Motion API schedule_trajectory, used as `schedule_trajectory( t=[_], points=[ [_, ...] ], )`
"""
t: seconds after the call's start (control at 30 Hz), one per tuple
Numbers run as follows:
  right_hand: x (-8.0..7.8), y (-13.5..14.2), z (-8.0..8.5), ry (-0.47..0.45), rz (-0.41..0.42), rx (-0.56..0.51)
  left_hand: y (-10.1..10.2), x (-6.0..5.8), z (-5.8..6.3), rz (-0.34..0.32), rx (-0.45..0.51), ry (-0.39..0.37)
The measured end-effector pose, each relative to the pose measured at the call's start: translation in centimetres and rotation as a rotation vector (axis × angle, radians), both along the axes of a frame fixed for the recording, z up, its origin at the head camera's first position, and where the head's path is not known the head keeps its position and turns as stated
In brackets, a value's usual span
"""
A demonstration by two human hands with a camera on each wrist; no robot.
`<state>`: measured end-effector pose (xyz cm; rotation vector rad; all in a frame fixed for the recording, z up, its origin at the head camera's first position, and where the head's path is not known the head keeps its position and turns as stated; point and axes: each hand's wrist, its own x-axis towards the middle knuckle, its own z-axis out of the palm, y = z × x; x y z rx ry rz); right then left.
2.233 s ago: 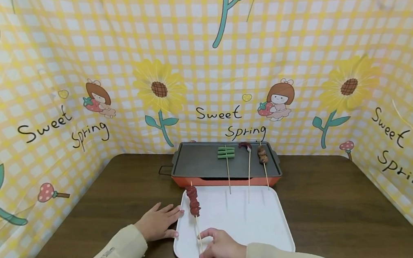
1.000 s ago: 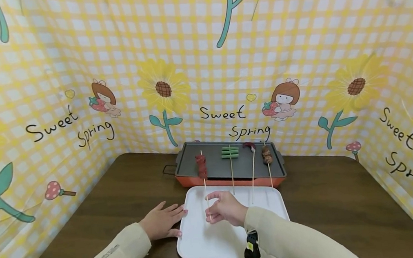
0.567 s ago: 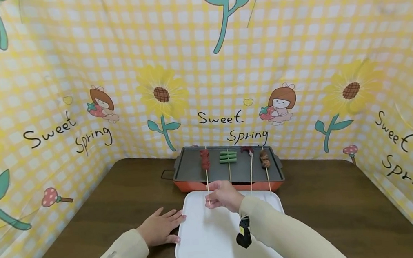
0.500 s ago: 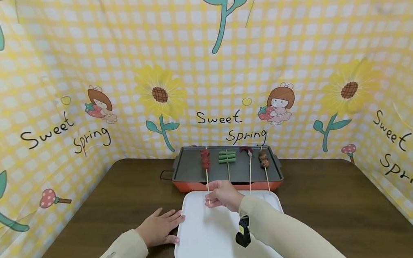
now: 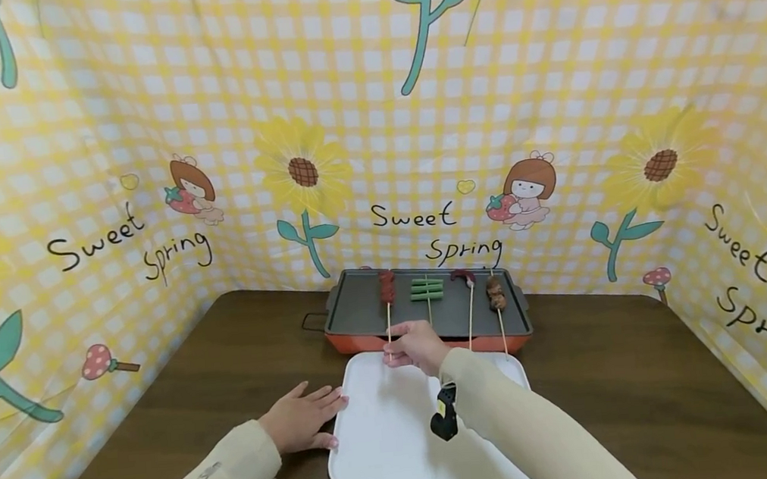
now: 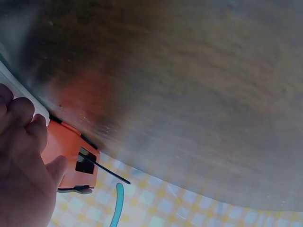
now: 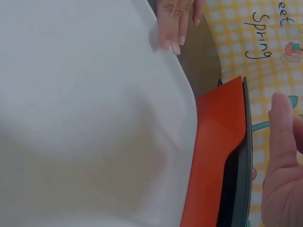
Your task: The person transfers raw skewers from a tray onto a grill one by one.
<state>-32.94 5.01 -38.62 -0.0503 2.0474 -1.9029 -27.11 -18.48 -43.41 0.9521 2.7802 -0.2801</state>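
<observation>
In the head view my right hand (image 5: pixel 416 347) pinches the stick of a red meat skewer (image 5: pixel 387 288). The meat end is over the left part of a dark griddle plate (image 5: pixel 356 318), close to its back edge. Whether the meat touches the plate I cannot tell. My left hand (image 5: pixel 301 418) lies with fingers spread, fingertips touching the left rim of a white tray (image 5: pixel 402 451). In the right wrist view my right hand (image 7: pixel 281 165) shows at the right edge, and the skewer is not visible there. The left wrist view shows my left hand (image 6: pixel 28 151) at its left edge.
A green vegetable skewer (image 5: pixel 427 289), a dark red curled skewer (image 5: pixel 462 278) and a brown meat skewer (image 5: pixel 495 293) lie on the griddle, sticks jutting over its front. A wire handle (image 5: pixel 311 322) sticks out at its left. Checked cloth (image 5: pixel 373 119) rises behind the brown table (image 5: pixel 614 371).
My right hand has carried the red meat skewer from above the tray's left side forward and slightly right, over the griddle. The left hand stays at the tray's rim.
</observation>
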Motion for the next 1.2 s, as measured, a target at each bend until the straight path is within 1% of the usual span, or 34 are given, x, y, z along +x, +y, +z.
schedule_trajectory(
  t=[0.1,0.2,0.3,0.4,0.47,0.53,0.7,0.77,0.83,0.87,0.93,1.0,1.03,1.1,1.17,1.2],
  points=[
    [-0.2,0.0,-0.1,-0.01,-0.018,0.005,0.4,-0.1,-0.1,-0.007,-0.002,-0.008],
    [-0.1,-0.1,-0.3,-0.021,-0.027,0.011,0.5,0.0,-0.4,-0.009,-0.011,-0.025],
    [0.0,-0.3,-0.6,-0.029,-0.049,0.015,0.5,0.0,-0.7,-0.03,-0.013,-0.026],
    [0.2,-0.5,-0.8,-0.038,-0.065,0.018,0.5,0.0,-0.6,-0.042,-0.012,-0.013],
    [0.3,-0.6,-1.0,-0.048,-0.072,0.021,0.6,0.1,-0.5,-0.03,-0.011,-0.01],
    [0.3,-0.6,-1.2,-0.047,-0.083,0.023,0.8,-0.1,-0.4,-0.034,-0.012,-0.005],
    [0.4,-0.4,-1.1,-0.02,-0.138,0.017,1.2,-0.5,-0.3,-0.036,-0.032,-0.003],
    [0.5,-0.1,-0.9,-0.014,-0.164,0.027,1.3,-0.6,-0.4,-0.04,-0.037,0.001],
    [0.9,0.3,-0.7,-0.023,-0.17,0.052,1.4,-0.8,-0.5,-0.051,-0.03,0.002],
    [1.2,0.6,-0.6,-0.033,-0.163,0.074,1.5,-0.8,-0.6,-0.057,-0.022,0.001],
    [1.9,1.5,-0.4,-0.039,-0.115,0.141,1.7,-0.8,-0.6,-0.073,-0.007,-0.005],
    [2.9,2.5,0.1,-0.025,-0.04,0.217,1.8,-0.9,-0.6,-0.081,0.0,-0.008],
    [3.5,3.1,0.4,-0.001,0.002,0.264,1.9,-1.0,-0.5,-0.082,-0.002,-0.003],
    [4.7,4.3,1.2,0.078,0.086,0.355,1.9,-1.2,-0.4,-0.079,-0.006,0.008],
    [5.9,5.7,2.0,0.195,0.158,0.462,1.6,-1.2,-0.3,-0.074,0.0,0.022],
    [6.6,6.4,2.4,0.266,0.179,0.528,1.4,-1.2,-0.2,-0.081,0.005,0.036]
  ],
)
